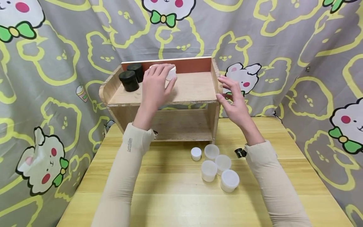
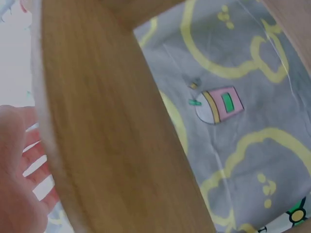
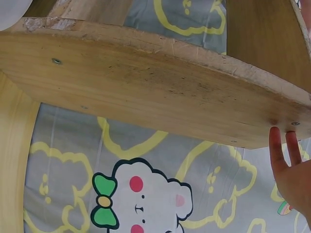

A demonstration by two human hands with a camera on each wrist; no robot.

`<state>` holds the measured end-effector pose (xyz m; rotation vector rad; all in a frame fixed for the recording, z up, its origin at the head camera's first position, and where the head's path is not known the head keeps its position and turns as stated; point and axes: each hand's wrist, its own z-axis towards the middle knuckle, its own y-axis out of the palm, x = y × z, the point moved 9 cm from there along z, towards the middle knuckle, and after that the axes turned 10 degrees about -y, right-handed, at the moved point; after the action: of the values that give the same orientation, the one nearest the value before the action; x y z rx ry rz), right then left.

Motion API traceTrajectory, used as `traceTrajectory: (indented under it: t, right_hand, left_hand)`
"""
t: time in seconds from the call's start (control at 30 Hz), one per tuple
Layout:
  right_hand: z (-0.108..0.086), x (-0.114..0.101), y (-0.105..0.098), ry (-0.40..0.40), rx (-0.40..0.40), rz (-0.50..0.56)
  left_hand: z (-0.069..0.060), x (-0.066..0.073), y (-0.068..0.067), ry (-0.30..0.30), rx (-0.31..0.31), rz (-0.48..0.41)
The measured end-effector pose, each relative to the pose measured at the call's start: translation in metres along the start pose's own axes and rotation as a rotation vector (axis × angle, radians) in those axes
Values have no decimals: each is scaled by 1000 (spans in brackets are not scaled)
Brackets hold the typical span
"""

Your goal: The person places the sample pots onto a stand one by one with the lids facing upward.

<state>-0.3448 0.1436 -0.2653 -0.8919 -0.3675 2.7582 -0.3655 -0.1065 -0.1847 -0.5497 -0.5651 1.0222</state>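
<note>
Backdrop: grey curtain (image 1: 102, 31), printed with yellow outlines and white cartoon animals. Below it, a yellow wood-grain tabletop (image 1: 167, 192).

Item one: wooden shelf unit (image 1: 195, 86), stood on the tabletop between the two hands. Its long axis is run from left to right; its front is faced toward the wearer, and its red back strip (image 1: 193, 65) is set beyond the left fingers.

Item two: white container (image 1: 171, 74), located on the upper board, beneath the left fingers and beside the thumb. It is largely covered by the hand; its long axis cannot be told.

Left hand (image 1: 154, 85): reached forward over the upper board, back of the hand turned up. The white container is gripped between curved fingers and thumb.

Right hand (image 1: 233, 101): raised at the unit's right side panel, fingers extended and slightly spread. The panel's outer face is touched by the fingertips, as shown from the right wrist; nothing is grasped.

Also listed: two black jars (image 1: 129, 82), upright, left of the left fingers; four translucent tubs (image 1: 209, 171) and one small white jar (image 1: 196, 154), all upright, on the tabletop, nearer the wearer than the right fingers.
</note>
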Motion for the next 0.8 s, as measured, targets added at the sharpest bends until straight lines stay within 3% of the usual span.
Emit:
traceTrajectory:
  t: [0.23, 0.47, 0.57, 0.67, 0.73, 0.8]
  right_hand:
    - [0, 1, 0, -7, 1, -9]
    - [2, 1, 2, -17, 2, 1]
    - [2, 0, 2, -19, 0, 2]
    - [1, 0, 2, -15, 1, 0]
    - [1, 0, 1, -13, 6, -1]
    - [0, 0, 0, -9, 10, -2]
  left_hand:
    - [-45, 24, -17, 103, 130, -113]
    - [-106, 38, -3, 190, 183, -161]
    - [-134, 42, 10, 253, 172, -197]
    - [-161, 45, 27, 318, 119, -249]
    - [-177, 46, 42, 346, 53, -269]
    - [-190, 47, 59, 337, -62, -280]
